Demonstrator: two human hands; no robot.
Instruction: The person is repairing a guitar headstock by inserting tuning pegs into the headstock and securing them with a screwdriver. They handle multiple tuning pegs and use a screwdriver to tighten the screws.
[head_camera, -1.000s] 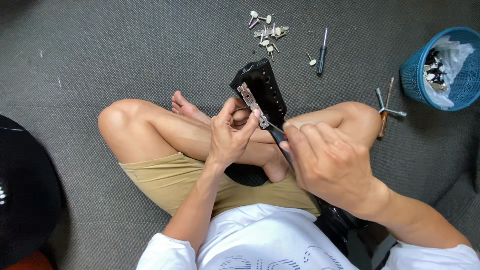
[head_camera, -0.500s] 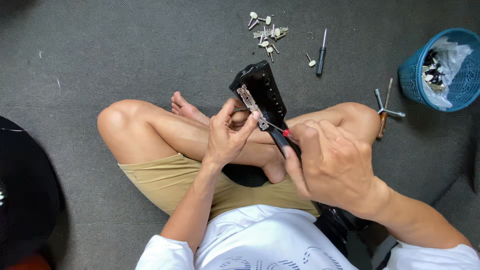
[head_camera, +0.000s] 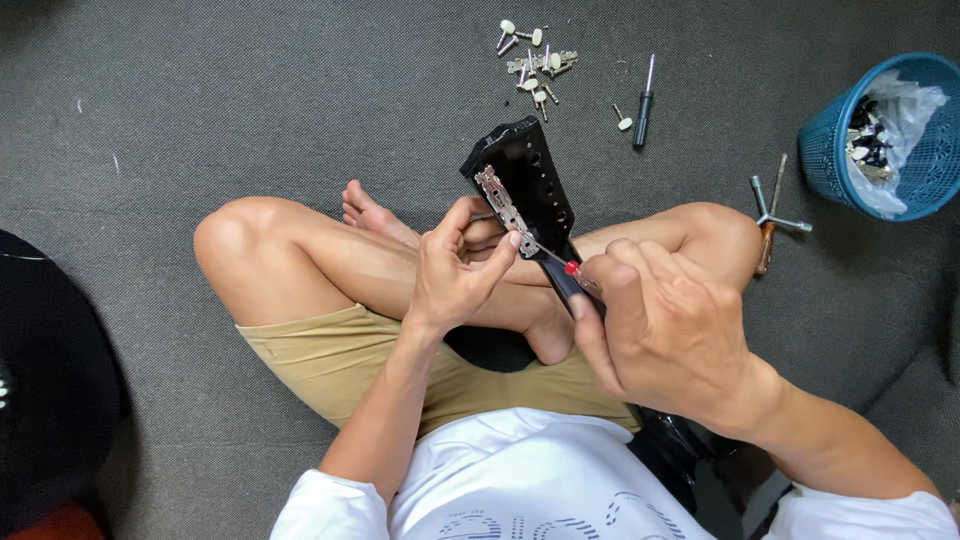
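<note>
Blue basket (head_camera: 830, 150) holds crumpled plastic and dark metal parts

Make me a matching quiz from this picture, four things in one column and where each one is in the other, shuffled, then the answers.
Things:
1. basket
2. black screwdriver
3. metal plate
4. tuning pegs

Places:
A. against the black headstock, under the left hand's fingertips
B. far right on the carpet
C. scattered at top centre
D. lying just right of the pegs

Pairs: 1-B, 2-D, 3-A, 4-C
</note>
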